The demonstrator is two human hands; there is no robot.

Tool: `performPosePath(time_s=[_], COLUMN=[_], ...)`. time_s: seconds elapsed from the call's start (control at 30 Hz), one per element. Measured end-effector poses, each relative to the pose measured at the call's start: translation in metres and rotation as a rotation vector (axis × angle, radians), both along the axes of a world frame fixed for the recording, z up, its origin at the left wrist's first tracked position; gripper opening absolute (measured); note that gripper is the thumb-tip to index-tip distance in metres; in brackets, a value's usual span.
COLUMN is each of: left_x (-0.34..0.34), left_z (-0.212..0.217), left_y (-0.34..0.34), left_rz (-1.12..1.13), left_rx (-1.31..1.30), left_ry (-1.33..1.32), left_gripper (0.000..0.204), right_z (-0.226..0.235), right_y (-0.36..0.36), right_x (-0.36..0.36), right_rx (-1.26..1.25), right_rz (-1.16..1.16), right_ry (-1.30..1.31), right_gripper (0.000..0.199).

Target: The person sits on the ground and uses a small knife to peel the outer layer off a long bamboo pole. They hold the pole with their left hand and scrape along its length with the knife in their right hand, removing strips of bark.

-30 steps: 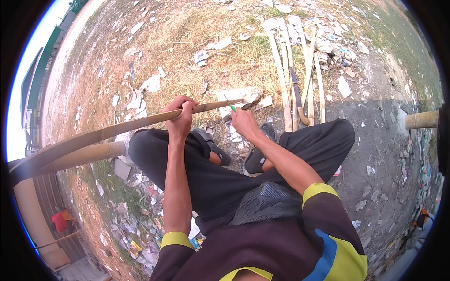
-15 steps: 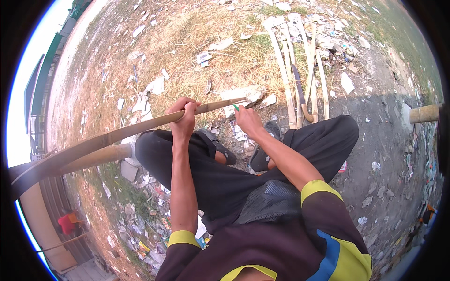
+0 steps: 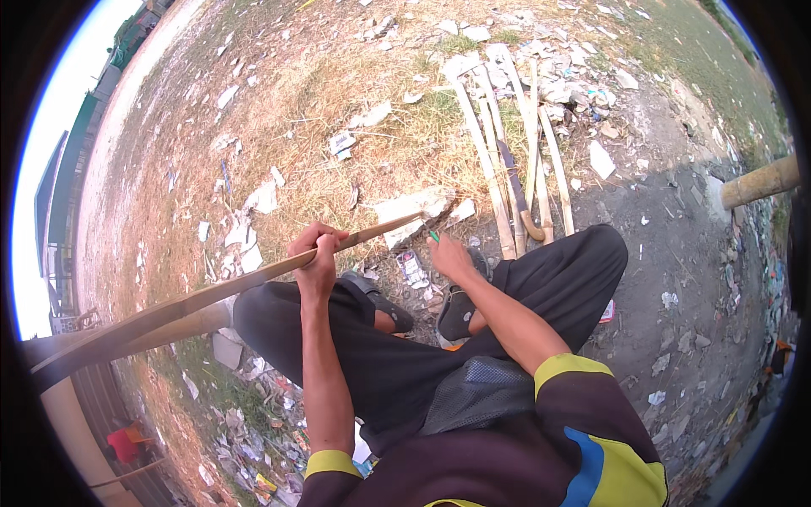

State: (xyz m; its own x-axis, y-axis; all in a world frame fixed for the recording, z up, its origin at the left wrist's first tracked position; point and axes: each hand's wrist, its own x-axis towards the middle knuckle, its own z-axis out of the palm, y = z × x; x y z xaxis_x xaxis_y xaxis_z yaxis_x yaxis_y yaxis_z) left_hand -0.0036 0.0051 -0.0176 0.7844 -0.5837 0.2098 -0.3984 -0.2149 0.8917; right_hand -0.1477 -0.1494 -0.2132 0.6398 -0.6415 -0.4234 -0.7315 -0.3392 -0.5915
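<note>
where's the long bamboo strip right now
In the head view, the long bamboo strip runs from lower left to centre, gripped by the left hand, above the person's knees.

— What am I wearing on top?

— My shirt [image 3: 507, 465] is dark maroon with short sleeves. Each sleeve ends in a yellow cuff: one band on my left arm [image 3: 329, 463], one on my right [image 3: 568, 365]. A blue stripe runs beside a large yellow panel [image 3: 621, 473] on the right side. My forearms, left hand [image 3: 314, 252] and right hand [image 3: 449, 256] are bare, with no gloves or watch that I can see.

— And below?

— Loose black trousers [image 3: 541, 283], wide in the leg and creased. A grey mesh patch [image 3: 477, 393] sits at my waist. Dark sandals: the left one [image 3: 382, 304] shows straps, the right one [image 3: 460, 308] shows a black upper.
</note>
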Motion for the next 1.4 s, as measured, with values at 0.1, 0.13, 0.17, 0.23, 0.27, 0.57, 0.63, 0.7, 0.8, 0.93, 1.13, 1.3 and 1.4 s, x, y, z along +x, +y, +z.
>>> performPosePath(time_s=[0.1,0.13,0.17,0.23,0.27,0.57,0.63,0.7,0.8,0.93,1.13,1.3,1.4], left_x=[0.01,0.011,0.011,0.008,0.007,0.004,0.0,0.002,0.004,0.004,0.007,0.005,0.006], left_z=[-0.001,-0.004,-0.006,-0.001,-0.002,-0.002,-0.001,0.003,0.0,-0.001,-0.005,-0.003,0.004], left_y=[0.006,0.008,0.01,0.008,0.004,0.01,0.006,0.002,0.004,0.004,0.008,0.012,0.003], left_rz=[0.004,0.003,0.003,-0.021,-0.018,-0.01,0.005,-0.01,0.002,-0.004,0.0,0.062,0.024], left_rx=[-0.004,-0.032,-0.06,-0.034,-0.048,-0.013,-0.004,0.003,-0.033,-0.034,-0.034,-0.016,-0.021], left_ry=[0.035,0.041,0.047,0.035,0.086,0.098,0.096,0.068,0.102,0.095,0.139,0.129,0.097], left_gripper=[0.018,0.018,0.018,0.019,0.02,0.024,0.024,0.024,0.023,0.024,0.024,0.025,0.025], right_z=[0.043,0.057,0.063,0.061,0.059,0.059,0.045,0.019,0.023,0.018,0.007,0.004,-0.041], right_y=[-0.006,-0.009,-0.008,0.007,0.01,0.017,0.026,0.022,0.009,0.019,0.0,0.014,-0.009], right_x=[0.016,0.02,0.024,0.03,0.03,0.036,0.032,0.039,0.036,0.036,0.042,0.027,0.018], right_rx=[0.138,0.228,0.319,0.295,0.295,0.085,0.058,0.035,0.083,0.007,0.023,0.039,-0.013], right_rz=[-0.037,0.013,0.065,0.098,0.113,0.181,0.107,0.037,0.094,0.125,0.103,0.114,0.035], right_ry=[-0.191,-0.244,-0.297,-0.296,-0.282,-0.224,-0.224,-0.232,-0.143,-0.295,-0.141,-0.135,0.026], right_gripper=[0.061,0.062,0.062,0.064,0.064,0.076,0.075,0.075,0.071,0.074,0.073,0.074,0.075])
